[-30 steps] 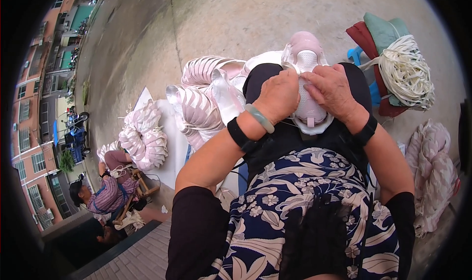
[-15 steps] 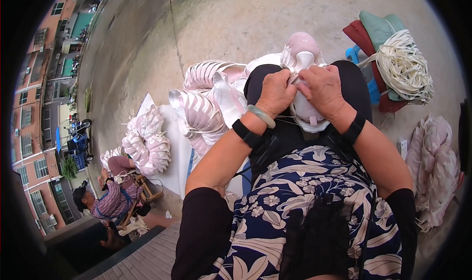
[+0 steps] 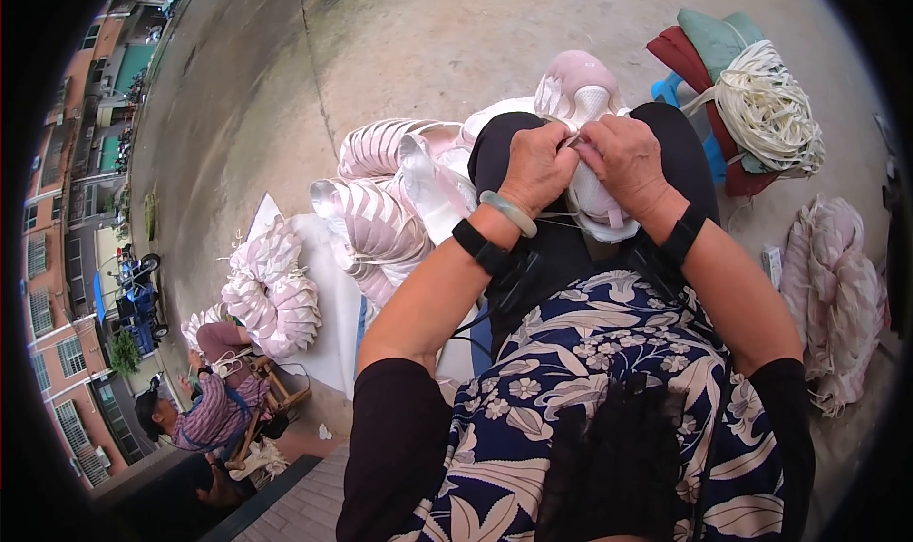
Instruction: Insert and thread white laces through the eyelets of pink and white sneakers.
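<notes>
A pale pink and white shoe upper (image 3: pixel 576 74) lies across my black-trousered thighs, its rounded toe pointing away from me. My left hand (image 3: pixel 538 164) is closed in a pinch at the upper's lacing opening, thumb and fingers together. Right beside it, my right hand (image 3: pixel 628 159) pinches at the same spot, its knuckles raised. Between the fingertips a short piece of white shoelace (image 3: pixel 572 141) shows; the fingers hide most of it. Thin white strands also run below my left hand. The upper's heel end, with a pink tab, sticks out beneath my right hand.
Stacked pink and white shoe uppers (image 3: pixel 376 221) lie at my left on white sheeting. Beyond them sits a coiled bundle of uppers (image 3: pixel 273 290) near a seated person (image 3: pixel 214 404). At right, white laces (image 3: pixel 768 105) rest on a blue stool with cloths, near another bundle (image 3: pixel 837 295).
The view has shifted slightly, so the surroundings sit a little further left. Both hands stay together at the upper's opening, with only small finger movements.
</notes>
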Action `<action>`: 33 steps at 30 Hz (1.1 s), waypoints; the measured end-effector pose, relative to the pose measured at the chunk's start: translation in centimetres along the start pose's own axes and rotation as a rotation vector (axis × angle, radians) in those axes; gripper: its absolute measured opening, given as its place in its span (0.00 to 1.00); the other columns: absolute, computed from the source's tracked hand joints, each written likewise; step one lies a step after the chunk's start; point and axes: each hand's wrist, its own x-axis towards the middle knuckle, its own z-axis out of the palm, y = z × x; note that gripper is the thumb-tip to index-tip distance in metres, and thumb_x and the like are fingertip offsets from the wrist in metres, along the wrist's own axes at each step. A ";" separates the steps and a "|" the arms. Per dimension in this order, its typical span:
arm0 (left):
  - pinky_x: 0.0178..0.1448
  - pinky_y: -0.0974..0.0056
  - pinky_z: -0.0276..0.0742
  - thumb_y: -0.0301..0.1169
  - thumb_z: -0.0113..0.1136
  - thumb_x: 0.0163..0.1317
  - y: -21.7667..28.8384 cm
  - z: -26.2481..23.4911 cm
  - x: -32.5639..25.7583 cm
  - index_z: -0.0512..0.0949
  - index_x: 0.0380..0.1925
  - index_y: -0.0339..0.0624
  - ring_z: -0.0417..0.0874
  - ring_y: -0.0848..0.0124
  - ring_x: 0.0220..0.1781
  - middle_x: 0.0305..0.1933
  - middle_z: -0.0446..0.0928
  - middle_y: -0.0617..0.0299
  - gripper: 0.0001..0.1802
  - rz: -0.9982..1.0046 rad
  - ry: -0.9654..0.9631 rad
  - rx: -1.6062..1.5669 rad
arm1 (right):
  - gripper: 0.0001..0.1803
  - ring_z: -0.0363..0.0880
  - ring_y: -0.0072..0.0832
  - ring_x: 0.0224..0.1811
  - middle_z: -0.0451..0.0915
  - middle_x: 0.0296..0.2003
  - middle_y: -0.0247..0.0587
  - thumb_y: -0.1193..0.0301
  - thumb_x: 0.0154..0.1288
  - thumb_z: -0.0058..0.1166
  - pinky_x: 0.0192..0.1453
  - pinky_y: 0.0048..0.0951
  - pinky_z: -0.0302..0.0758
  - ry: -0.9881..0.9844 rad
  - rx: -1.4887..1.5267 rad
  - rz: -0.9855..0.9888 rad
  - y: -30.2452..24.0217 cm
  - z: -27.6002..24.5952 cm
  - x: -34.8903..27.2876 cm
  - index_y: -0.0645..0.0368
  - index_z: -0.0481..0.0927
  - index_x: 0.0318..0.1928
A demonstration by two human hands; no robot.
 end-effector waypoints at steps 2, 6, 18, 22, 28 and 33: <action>0.28 0.65 0.72 0.26 0.57 0.49 -0.1 0.0 0.0 0.79 0.31 0.34 0.79 0.67 0.21 0.20 0.76 0.48 0.09 -0.001 -0.007 -0.019 | 0.07 0.76 0.37 0.29 0.74 0.24 0.37 0.67 0.50 0.59 0.38 0.36 0.67 -0.012 -0.049 -0.015 -0.2 0.0 0.1 0.53 0.75 0.28; 0.29 0.66 0.73 0.26 0.57 0.49 -0.4 0.4 0.0 0.79 0.30 0.34 0.79 0.69 0.21 0.20 0.77 0.51 0.09 0.001 0.038 -0.056 | 0.04 0.78 0.36 0.30 0.77 0.25 0.37 0.69 0.51 0.56 0.42 0.38 0.63 -0.095 -0.203 -0.053 -1.2 -0.3 1.0 0.53 0.77 0.28; 0.31 0.62 0.74 0.27 0.59 0.48 -0.3 0.7 -1.3 0.69 0.39 0.35 0.80 0.62 0.22 0.19 0.75 0.54 0.17 -0.128 0.154 0.079 | 0.05 0.72 0.40 0.27 0.72 0.21 0.41 0.71 0.51 0.53 0.41 0.40 0.62 -0.257 -0.125 -0.206 0.8 -7.4 -5.1 0.55 0.71 0.24; 0.32 0.60 0.75 0.28 0.59 0.48 0.0 0.8 -1.7 0.68 0.40 0.36 0.80 0.59 0.23 0.18 0.75 0.54 0.18 -0.110 0.157 0.073 | 0.06 0.69 0.43 0.31 0.69 0.25 0.44 0.72 0.57 0.51 0.39 0.41 0.60 -0.235 -0.143 0.146 9.7 -13.3 -16.8 0.57 0.68 0.28; 0.33 0.60 0.75 0.36 0.64 0.49 1.2 0.7 -1.4 0.69 0.48 0.36 0.80 0.59 0.23 0.21 0.76 0.54 0.27 -0.129 0.054 0.141 | 0.08 0.72 0.49 0.31 0.72 0.25 0.50 0.68 0.59 0.51 0.36 0.45 0.64 -0.338 -0.384 0.676 19.6 -19.1 -34.0 0.59 0.70 0.29; 0.31 0.61 0.75 0.41 0.63 0.53 1.2 0.3 0.0 0.68 0.51 0.34 0.80 0.63 0.24 0.22 0.77 0.55 0.30 -0.208 0.082 0.284 | 0.06 0.74 0.45 0.32 0.75 0.26 0.46 0.69 0.57 0.52 0.37 0.42 0.66 -0.361 -0.234 0.369 16.2 -15.6 -26.9 0.58 0.73 0.31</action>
